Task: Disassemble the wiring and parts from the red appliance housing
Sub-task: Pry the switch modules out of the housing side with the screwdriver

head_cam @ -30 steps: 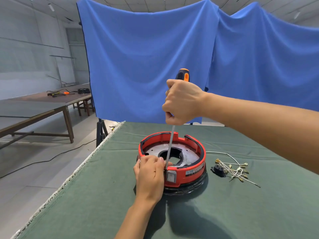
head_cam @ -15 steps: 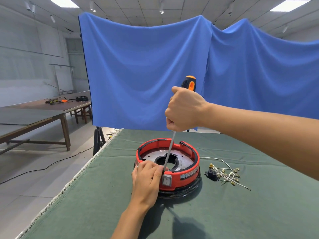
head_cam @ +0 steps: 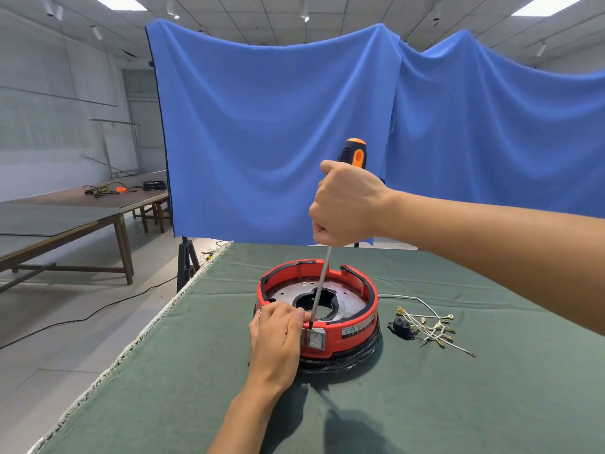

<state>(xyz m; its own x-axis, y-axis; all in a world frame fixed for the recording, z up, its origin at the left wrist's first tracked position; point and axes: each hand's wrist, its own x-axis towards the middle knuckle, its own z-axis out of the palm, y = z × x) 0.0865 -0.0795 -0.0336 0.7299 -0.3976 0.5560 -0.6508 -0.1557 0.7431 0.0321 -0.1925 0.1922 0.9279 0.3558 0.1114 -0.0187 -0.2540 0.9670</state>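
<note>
Red appliance housing [head_cam: 347, 332] on green-covered table [head_cam: 458, 404], right hand [head_cam: 347, 204] fisted around screwdriver [head_cam: 322, 283] handle, tip at rim just above grey switch [head_cam: 315, 339], left hand [head_cam: 278, 335] fingers curled over near rim, loose wires [head_cam: 432, 326] lying just right of housing

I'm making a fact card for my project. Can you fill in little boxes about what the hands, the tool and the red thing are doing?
Right hand: right hand grips the screwdriver handle.
Tool tip: at the inner rim, just above the white switch.
Left hand: left hand holds the red housing rim beside the switch.
Already out: white wires and a black socket, on the green cloth right of the housing.
</note>
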